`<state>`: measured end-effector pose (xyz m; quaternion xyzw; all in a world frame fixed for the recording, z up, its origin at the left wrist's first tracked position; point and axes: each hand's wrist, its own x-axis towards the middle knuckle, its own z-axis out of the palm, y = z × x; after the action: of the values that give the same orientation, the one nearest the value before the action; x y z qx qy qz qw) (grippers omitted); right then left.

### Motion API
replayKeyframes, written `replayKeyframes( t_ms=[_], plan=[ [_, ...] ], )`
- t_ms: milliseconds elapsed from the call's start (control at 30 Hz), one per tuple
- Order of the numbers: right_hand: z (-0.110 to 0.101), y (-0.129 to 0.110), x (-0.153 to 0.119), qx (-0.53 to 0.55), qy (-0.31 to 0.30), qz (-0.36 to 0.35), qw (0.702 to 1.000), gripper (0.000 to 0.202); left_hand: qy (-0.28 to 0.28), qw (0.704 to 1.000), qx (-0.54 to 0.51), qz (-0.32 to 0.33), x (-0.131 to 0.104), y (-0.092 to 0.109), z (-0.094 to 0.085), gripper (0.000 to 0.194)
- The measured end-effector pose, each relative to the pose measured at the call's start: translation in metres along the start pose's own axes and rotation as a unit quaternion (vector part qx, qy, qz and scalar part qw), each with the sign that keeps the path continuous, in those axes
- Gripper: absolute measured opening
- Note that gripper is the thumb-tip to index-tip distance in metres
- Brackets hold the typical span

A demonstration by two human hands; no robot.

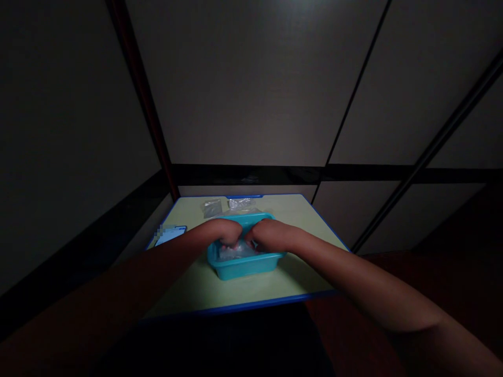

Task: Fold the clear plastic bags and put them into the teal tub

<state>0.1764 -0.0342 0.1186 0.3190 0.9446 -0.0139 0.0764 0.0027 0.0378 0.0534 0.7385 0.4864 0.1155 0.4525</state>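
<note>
A turquoise plastic basket [245, 268] stands on a pale table with a blue edge. Inside it lies a clear plastic bag [236, 252], whose contents I cannot make out. My left hand [230, 233] reaches over the basket's left side, fingers bent down and closed on the bag. From the right, my right hand [269, 235] reaches in, its fingers curled at the bag's right part. The fingertips of both hands are partly hidden, and the two hands are a little apart.
Behind the basket, a flat grey plastic packet [212, 208] and a crumpled clear bag [241, 203] lie on the table [306, 277]. A phone with a lit screen [171, 235] is at the left edge. Cabinet panels [255, 89] rise behind the table.
</note>
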Motion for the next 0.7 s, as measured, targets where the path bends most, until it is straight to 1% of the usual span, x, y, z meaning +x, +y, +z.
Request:
replayKeyframes(
  t_ms=[100, 233, 367, 467, 533, 567, 633, 700],
  plan=[
    [0.003, -0.001, 0.001, 0.013, -0.037, 0.004, 0.999, 0.016, -0.04, 0.995, 0.086, -0.044, -0.004, 0.006, 0.0, 0.024],
    [0.004, 0.001, 0.005, 0.047, -0.064, 0.003, 0.997, 0.02, -0.041, 0.986, 0.15, -0.055, -0.011, 0.016, 0.003, 0.027],
    [0.009, 0.002, 0.011, 0.061, -0.078, -0.001, 0.995, 0.024, -0.005, 0.981, 0.186, -0.046, -0.019, 0.029, 0.005, 0.029],
    [0.014, 0.002, 0.015, 0.049, -0.093, 0.014, 0.994, 0.024, 0.018, 0.979, 0.201, -0.032, -0.028, 0.039, 0.004, 0.022],
    [0.016, 0.002, 0.016, 0.045, -0.097, 0.019, 0.994, 0.024, 0.043, 0.972, 0.23, -0.011, -0.036, 0.045, 0.003, 0.016],
    [0.016, 0.002, 0.016, 0.043, -0.098, 0.02, 0.994, 0.024, 0.057, 0.967, 0.248, 0.002, -0.04, 0.047, 0.002, 0.016],
    [0.016, 0.002, 0.016, 0.041, -0.102, 0.022, 0.994, 0.025, 0.081, 0.956, 0.28, 0.026, -0.048, 0.048, 0.0, 0.023],
    [0.016, 0.002, 0.016, 0.043, -0.112, 0.017, 0.993, 0.025, 0.079, 0.944, 0.317, 0.051, -0.054, 0.047, -0.002, 0.03]
  ],
)
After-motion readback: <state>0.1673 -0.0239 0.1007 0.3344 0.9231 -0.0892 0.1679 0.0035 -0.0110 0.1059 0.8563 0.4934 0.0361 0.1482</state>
